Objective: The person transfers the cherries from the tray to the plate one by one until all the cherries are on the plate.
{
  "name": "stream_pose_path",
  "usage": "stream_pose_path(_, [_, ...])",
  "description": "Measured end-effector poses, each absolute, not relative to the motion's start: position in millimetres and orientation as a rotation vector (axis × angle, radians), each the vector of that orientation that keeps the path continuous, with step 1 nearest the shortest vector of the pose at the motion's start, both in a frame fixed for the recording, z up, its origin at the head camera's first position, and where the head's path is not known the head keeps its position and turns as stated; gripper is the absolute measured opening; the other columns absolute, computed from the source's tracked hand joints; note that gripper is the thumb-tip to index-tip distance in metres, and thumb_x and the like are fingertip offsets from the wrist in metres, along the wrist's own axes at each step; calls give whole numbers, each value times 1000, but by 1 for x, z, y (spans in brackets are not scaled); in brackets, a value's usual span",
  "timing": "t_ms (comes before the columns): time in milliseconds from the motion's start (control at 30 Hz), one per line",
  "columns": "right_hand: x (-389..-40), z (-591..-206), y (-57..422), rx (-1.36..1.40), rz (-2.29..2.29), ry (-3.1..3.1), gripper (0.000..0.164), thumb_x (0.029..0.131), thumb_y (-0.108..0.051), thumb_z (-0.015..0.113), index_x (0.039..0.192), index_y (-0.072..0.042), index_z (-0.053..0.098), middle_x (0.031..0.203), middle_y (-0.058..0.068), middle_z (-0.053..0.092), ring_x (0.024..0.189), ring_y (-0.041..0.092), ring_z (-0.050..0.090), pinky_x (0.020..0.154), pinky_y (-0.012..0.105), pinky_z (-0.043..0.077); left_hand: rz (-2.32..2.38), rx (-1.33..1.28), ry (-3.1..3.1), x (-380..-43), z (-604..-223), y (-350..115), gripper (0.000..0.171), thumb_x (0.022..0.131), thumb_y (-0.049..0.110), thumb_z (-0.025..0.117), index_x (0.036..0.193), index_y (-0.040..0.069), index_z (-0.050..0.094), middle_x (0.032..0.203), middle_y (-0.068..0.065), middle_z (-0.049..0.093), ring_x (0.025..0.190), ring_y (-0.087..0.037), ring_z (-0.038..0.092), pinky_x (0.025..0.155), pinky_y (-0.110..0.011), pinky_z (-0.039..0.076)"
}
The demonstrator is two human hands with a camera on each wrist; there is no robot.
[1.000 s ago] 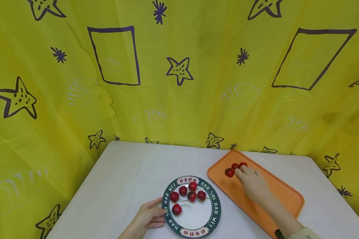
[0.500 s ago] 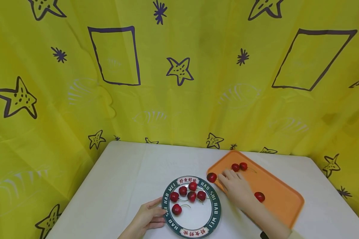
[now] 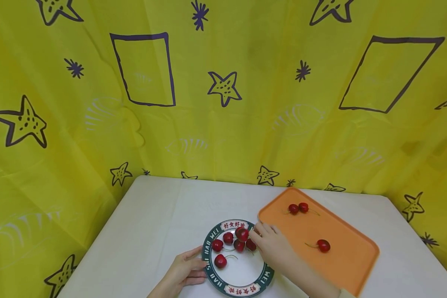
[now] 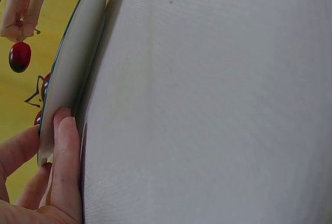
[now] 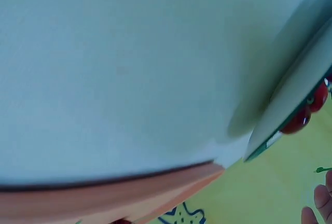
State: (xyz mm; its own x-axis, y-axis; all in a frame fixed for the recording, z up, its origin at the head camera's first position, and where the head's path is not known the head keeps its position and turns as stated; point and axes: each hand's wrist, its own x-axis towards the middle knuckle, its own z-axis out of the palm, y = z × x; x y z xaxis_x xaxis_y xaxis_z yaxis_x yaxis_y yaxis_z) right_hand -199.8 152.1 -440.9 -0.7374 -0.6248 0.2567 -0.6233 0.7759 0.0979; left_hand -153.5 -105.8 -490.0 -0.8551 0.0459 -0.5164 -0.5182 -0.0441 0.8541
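In the head view my left hand (image 3: 184,269) grips the left rim of a round white plate (image 3: 242,275) with a green lettered border. The left wrist view shows fingers (image 4: 66,167) under the plate's raised edge and the thumb on its rim. My right hand (image 3: 275,250) is over the plate's right side, pinching a red cherry by its stem. That cherry (image 4: 19,57) hangs above the plate in the left wrist view. Several cherries with stems lie on the plate, among them one cherry (image 3: 220,261) apart at the lower left.
An orange tray (image 3: 346,265) lies at a slant right of the plate. Two cherries (image 3: 293,209) sit together near its far end, and a single cherry (image 3: 323,245) lies nearer its middle. The white table (image 3: 152,219) ends at a yellow patterned curtain (image 3: 193,136).
My right hand has picked a cherry up from the tray and carried it left, over the plate. My left hand and the plate have stayed where they were.
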Motion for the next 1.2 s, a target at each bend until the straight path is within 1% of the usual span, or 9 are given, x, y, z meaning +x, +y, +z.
stream_pose_path(67, [-197, -444, 148, 1003, -5, -2691, 22, 79, -18, 69, 98, -18, 57, 93, 1, 51, 89, 20, 49, 84, 41, 47, 1958, -496, 1847, -153, -490, -106, 62, 82, 6, 62, 138, 0, 35, 80, -8, 70, 71, -23, 68, 65, -32, 56])
stream_pose_path(200, [-194, -448, 141, 1060, -20, -2713, 22, 80, -17, 68, 100, -19, 58, 97, 2, 53, 91, 20, 50, 87, 42, 46, 1964, -492, 1846, -153, -489, -106, 62, 82, 6, 62, 138, -1, 35, 80, -8, 69, 71, -23, 68, 64, -32, 56])
stream_pose_path(333, [-192, -454, 137, 1114, -37, -2691, 22, 80, -13, 66, 100, -18, 58, 101, 3, 54, 93, 21, 51, 87, 40, 45, 1959, -497, 1848, -153, -488, -105, 62, 82, 6, 62, 138, -1, 35, 80, -8, 69, 71, -23, 68, 64, -32, 56])
stream_pose_path(467, [-191, -459, 135, 1137, -44, -2683, 19, 82, -15, 64, 99, -19, 58, 105, 3, 56, 97, 21, 52, 88, 39, 44, 1947, -511, 1848, -153, -488, -105, 62, 82, 7, 62, 138, -1, 35, 79, -7, 69, 71, -23, 68, 65, -31, 56])
stream_pose_path(600, [-190, -461, 131, 1142, -16, -2720, 19, 83, -17, 64, 101, -20, 58, 108, 4, 56, 100, 21, 51, 91, 42, 44, 1943, -518, 1849, -153, -488, -104, 62, 82, 7, 62, 138, 0, 36, 79, -6, 69, 71, -22, 68, 65, -31, 56])
stream_pose_path(700, [-189, -462, 130, 1152, 0, -2739, 20, 83, -16, 64, 102, -20, 59, 107, 4, 54, 101, 22, 50, 91, 45, 44, 1949, -511, 1845, -153, -488, -104, 62, 82, 6, 62, 138, -1, 36, 79, -7, 69, 71, -23, 68, 65, -32, 56])
stream_pose_path(900, [-189, -466, 129, 1175, -25, -2707, 17, 84, -17, 63, 100, -20, 58, 103, 2, 53, 99, 21, 50, 90, 43, 45, 1955, -500, 1839, -153, -488, -105, 62, 82, 7, 62, 137, -1, 36, 79, -8, 70, 70, -22, 68, 65, -33, 56])
stream_pose_path(1200, [-189, -466, 127, 1191, -6, -2790, 21, 84, -20, 64, 104, -19, 59, 109, 3, 54, 101, 21, 50, 93, 44, 44, 1957, -505, 1835, -153, -486, -105, 62, 82, 6, 62, 138, -1, 35, 80, -7, 70, 71, -23, 68, 65, -33, 56])
